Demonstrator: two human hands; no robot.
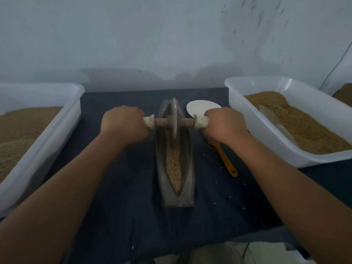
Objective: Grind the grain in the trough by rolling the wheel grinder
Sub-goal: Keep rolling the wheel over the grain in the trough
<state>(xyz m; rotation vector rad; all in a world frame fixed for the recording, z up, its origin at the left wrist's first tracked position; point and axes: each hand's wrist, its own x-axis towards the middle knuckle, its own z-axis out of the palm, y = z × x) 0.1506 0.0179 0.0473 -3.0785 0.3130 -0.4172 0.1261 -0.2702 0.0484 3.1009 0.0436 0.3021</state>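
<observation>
The left hand (123, 122) and right hand (224, 124), curled tight, grip the axle ends of the wheel grinder (173, 116). Between them its disc stands in the trough (162, 168), grain (173, 166) lying toward the wrists.

The trough (187, 168) is lying lengthwise at the middle of the cloth (123, 178), with grain (173, 168) sitting in it and the wheel grinder (173, 119) standing in its far half. The left tub (62, 119) and right tub (266, 138) are flanking it. A plate (200, 108) and a utensil (226, 161) are lying between the trough and the right tub.
</observation>
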